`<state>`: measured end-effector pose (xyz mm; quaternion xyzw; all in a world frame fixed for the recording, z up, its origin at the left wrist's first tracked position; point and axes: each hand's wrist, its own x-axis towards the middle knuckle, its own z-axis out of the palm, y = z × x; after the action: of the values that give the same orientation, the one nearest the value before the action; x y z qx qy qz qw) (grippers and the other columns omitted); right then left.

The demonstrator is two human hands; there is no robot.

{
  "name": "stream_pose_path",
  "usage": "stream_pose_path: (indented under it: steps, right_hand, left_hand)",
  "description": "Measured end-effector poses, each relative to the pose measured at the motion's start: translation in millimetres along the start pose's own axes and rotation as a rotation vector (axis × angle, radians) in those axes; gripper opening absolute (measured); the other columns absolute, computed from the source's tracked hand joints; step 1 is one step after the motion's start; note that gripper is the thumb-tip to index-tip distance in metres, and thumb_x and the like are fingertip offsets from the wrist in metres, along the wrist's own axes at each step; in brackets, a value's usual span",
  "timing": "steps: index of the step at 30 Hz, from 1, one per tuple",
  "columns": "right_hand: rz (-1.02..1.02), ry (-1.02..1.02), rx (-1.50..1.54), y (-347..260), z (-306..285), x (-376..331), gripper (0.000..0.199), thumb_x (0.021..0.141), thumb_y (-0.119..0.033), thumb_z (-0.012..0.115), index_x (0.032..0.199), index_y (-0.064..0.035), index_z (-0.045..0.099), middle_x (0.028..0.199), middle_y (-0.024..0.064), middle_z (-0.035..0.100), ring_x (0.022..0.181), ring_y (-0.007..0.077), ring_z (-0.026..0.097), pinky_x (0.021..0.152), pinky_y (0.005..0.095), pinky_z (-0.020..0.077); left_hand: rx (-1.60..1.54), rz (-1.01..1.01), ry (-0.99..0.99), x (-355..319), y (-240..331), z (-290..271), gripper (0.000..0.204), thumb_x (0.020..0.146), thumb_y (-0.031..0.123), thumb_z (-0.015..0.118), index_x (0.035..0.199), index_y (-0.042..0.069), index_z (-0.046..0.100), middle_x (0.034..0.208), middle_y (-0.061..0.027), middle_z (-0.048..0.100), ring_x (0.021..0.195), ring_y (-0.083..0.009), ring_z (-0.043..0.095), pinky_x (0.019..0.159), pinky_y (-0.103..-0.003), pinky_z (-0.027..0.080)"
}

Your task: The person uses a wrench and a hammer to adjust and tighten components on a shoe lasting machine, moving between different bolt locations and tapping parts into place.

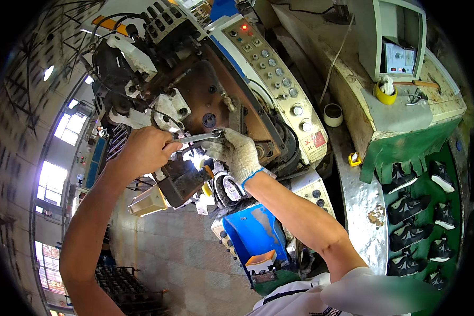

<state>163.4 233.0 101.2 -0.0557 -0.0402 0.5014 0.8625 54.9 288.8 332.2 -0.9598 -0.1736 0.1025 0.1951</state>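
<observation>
My bare left hand (145,150) is closed round one end of a silver wrench (197,138). The wrench lies nearly level in front of a machine's brown metal plate (195,113). My right hand (237,154), in a white knit glove with a blue cuff, has its fingers curled at the wrench's other end. Its fingertips are partly hidden there, and what the wrench's jaw sits on is too small to make out. Below my hands are a dark metal block (180,181) and a brightly lit part of the machine holding a grey-and-white shoe-like form (230,188).
A control panel (276,73) with knobs and a red lamp runs along the machine's right. Below it hangs a blue tray (255,231). At right stands a worn bench (405,113) with a yellow cup (385,95). Several black shoes (410,234) rest on a green surface.
</observation>
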Motion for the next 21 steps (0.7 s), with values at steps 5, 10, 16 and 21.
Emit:
stream_pose_path:
  steps: [5, 10, 16, 21]
  right_hand:
    - [0.062, 0.048, -0.13, -6, 15, -3, 0.031, 0.101, -0.027, 0.056, 0.108, 0.0024, 0.06, 0.103, 0.0168, 0.07, 0.099, 0.0302, 0.072, 0.083, 0.0392, 0.0602]
    - [0.1, 0.112, -0.418, -13, 33, 6, 0.024, 0.096, -0.023, 0.067, 0.104, -0.0005, 0.065, 0.096, 0.0118, 0.07, 0.088, 0.0236, 0.071, 0.079, 0.0371, 0.0583]
    - [-0.006, 0.187, -0.458, 6, 39, 14, 0.016, 0.091, -0.015, 0.072, 0.1, -0.0019, 0.067, 0.089, 0.0086, 0.067, 0.079, 0.0208, 0.066, 0.074, 0.0366, 0.0562]
    - [-0.057, 0.148, 0.383, 26, 43, 30, 0.006, 0.095, -0.006, 0.063, 0.095, 0.0, 0.061, 0.08, 0.0093, 0.06, 0.071, 0.0232, 0.059, 0.069, 0.0363, 0.055]
  left_hand:
    - [-0.003, -0.012, -0.065, -12, -12, -5, 0.034, 0.095, 0.036, 0.064, 0.089, 0.004, 0.072, 0.082, -0.022, 0.07, 0.081, -0.0433, 0.067, 0.076, -0.052, 0.052]
    - [0.066, 0.029, -0.129, -14, -25, -3, 0.05, 0.1, 0.044, 0.055, 0.083, 0.001, 0.074, 0.08, -0.0222, 0.07, 0.082, -0.041, 0.069, 0.08, -0.052, 0.051]
    - [-0.001, 0.065, 0.044, -20, -40, 10, 0.055, 0.102, 0.044, 0.051, 0.076, -0.001, 0.071, 0.075, -0.0245, 0.068, 0.074, -0.0444, 0.067, 0.074, -0.055, 0.051]
    - [-0.077, -0.176, 0.061, -17, -45, 22, 0.053, 0.103, 0.034, 0.047, 0.072, -0.002, 0.071, 0.077, -0.0253, 0.069, 0.076, -0.0434, 0.07, 0.073, -0.053, 0.055]
